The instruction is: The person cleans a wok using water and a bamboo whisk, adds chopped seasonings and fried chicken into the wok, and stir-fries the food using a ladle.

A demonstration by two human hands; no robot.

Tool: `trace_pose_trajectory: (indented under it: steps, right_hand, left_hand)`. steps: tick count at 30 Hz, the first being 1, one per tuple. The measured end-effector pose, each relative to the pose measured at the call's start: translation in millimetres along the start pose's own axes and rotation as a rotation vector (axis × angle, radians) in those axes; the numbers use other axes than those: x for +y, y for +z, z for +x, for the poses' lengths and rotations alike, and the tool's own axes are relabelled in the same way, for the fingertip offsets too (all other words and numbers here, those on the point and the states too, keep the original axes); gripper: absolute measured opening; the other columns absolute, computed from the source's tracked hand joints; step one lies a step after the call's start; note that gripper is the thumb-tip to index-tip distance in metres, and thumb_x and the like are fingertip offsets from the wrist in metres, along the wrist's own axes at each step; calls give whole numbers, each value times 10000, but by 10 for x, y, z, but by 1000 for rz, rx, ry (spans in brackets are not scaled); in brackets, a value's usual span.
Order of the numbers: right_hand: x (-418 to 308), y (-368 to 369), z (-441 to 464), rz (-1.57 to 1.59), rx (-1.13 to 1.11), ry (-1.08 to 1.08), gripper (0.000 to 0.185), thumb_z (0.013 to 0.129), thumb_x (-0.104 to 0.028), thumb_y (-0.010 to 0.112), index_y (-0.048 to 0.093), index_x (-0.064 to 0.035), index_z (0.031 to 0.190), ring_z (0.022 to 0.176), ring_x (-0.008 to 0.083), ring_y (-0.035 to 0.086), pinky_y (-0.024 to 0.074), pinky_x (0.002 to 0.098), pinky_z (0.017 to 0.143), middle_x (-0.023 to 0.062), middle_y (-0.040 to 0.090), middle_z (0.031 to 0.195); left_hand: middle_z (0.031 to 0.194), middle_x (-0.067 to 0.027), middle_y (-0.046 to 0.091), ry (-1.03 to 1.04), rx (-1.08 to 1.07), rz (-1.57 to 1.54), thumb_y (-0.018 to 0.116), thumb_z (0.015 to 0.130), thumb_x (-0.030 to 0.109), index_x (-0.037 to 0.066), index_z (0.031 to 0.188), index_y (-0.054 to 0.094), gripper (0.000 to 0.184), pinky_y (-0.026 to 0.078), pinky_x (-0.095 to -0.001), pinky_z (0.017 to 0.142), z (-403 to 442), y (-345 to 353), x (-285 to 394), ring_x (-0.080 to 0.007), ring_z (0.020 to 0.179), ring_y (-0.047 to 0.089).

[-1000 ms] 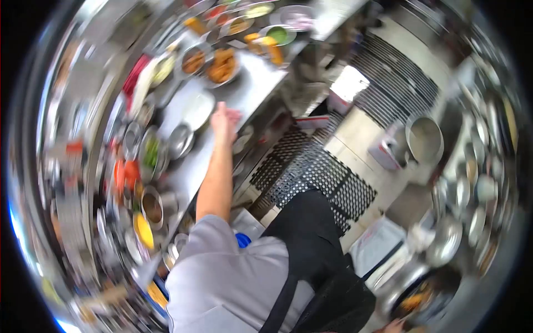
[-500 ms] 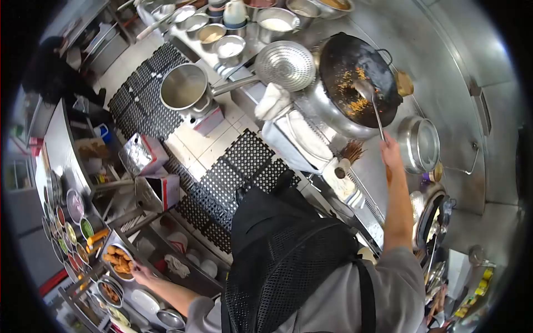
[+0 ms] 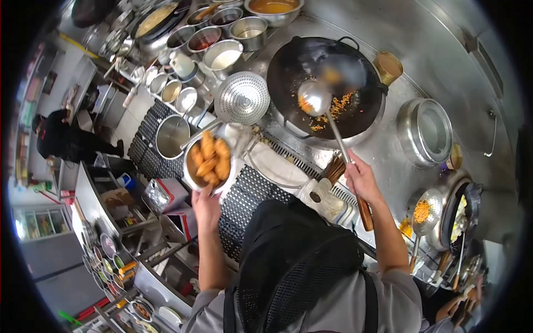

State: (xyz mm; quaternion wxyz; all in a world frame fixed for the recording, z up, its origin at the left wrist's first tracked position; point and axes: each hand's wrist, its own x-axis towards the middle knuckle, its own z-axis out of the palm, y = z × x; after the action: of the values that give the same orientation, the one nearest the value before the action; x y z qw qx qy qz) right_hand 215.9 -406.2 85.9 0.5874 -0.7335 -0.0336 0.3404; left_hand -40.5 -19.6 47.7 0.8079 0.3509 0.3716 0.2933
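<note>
My left hand grips the near rim of a metal bowl heaped with golden-brown fried pieces, held over the floor mat. With my right hand I hold the long handle of a ladle, its wooden end jutting out below my fist. The round ladle head is over the black wok, where small orange bits lie scattered. Part of the wok's far side is blurred by steam or a smear.
A perforated strainer lies left of the wok, beyond it metal pots of sauces. Stacked round pans stand at right, near a skimmer. A bamboo brush lies nearby. A person in black is at far left.
My left hand has lifted the bowl of fried pieces off the side counter and brought it towards the wok. The ladle has turned and moved left in the wok. The view has turned.
</note>
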Motion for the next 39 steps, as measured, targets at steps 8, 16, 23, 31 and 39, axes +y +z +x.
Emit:
trace_pose_trajectory:
  steps: [8, 16, 23, 31, 39]
  right_hand:
    - [77, -855, 295, -893, 340, -289, 518, 995, -106, 569, 520, -177, 1506, 942, 476, 632, 515, 538, 863, 253, 646, 1068]
    - [-88, -1325, -189, -1149, 389, -143, 488, 982, -140, 603, 569, -232, 1460, 887, 412, 666, 547, 520, 794, 174, 612, 1025]
    - [-230, -1176, -266, -1252, 464, -274, 471, 979, -135, 624, 588, -210, 1442, 822, 416, 661, 543, 511, 754, 149, 614, 985]
    - [-455, -820, 677, -952, 458, -357, 479, 981, -144, 642, 582, -167, 1456, 955, 445, 657, 530, 512, 856, 213, 671, 1072]
    - [44, -716, 1788, -367, -54, -309, 531, 1027, -63, 579, 450, -9, 1539, 1148, 258, 628, 477, 351, 1025, 170, 652, 1307]
  left_hand:
    - [1285, -143, 616, 156, -318, 395, 582, 937, -13, 4, 1263, 551, 328, 564, -424, 926, 1128, 2195, -823, -255, 1157, 631]
    - [1320, -274, 533, 1081, -309, 1138, 600, 824, -42, -46, 982, 556, 163, 476, -449, 987, 1821, 3175, -1193, -454, 1146, 554]
    - [1358, -250, 530, 1381, -517, 1121, 642, 752, -67, -6, 928, 545, 210, 500, -464, 1016, 1610, 3637, -955, -461, 1189, 567]
    - [1189, -233, 618, 661, 43, 1115, 591, 865, -34, -38, 1060, 586, 195, 542, -473, 939, 1832, 2692, -726, -422, 1016, 645]
    - [1099, -171, 653, 438, 544, -256, 551, 933, -19, -30, 1220, 506, 291, 662, -435, 743, 1074, -770, 382, -281, 894, 716]
